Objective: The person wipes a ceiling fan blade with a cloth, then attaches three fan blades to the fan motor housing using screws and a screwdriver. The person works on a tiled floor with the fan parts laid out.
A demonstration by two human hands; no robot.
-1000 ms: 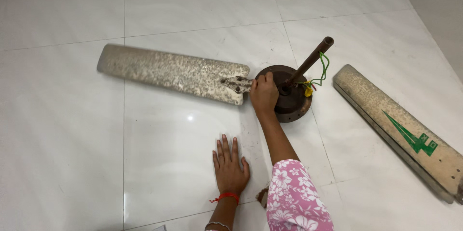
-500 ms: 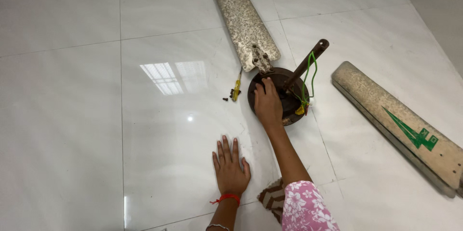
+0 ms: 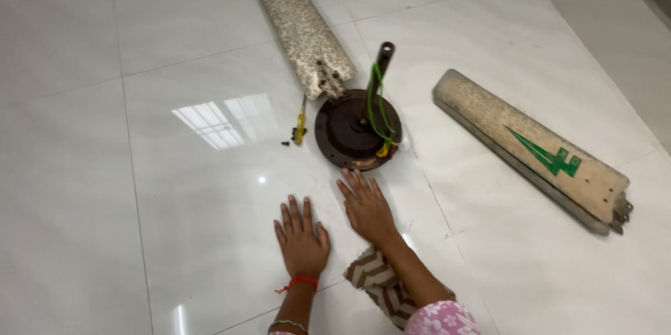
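A dark brown ceiling fan motor lies on the white tiled floor with its rod pointing up and away, green wire looped around it. One worn speckled blade is still fixed to the motor and points to the far left. My right hand lies flat on the floor just in front of the motor, fingers spread, holding nothing. My left hand, with a red thread at the wrist, rests flat on the tile beside it. A small yellow screwdriver and tiny screws lie left of the motor.
Two loose fan blades, stacked, the top one with a green mark, lie on the floor to the right. A brown and white patterned cloth sits under my right forearm. Glossy tiles spread all around.
My right hand has come off the motor and now lies flat on the floor. The attached blade swung from pointing left to pointing away. The screwdriver has come into sight.
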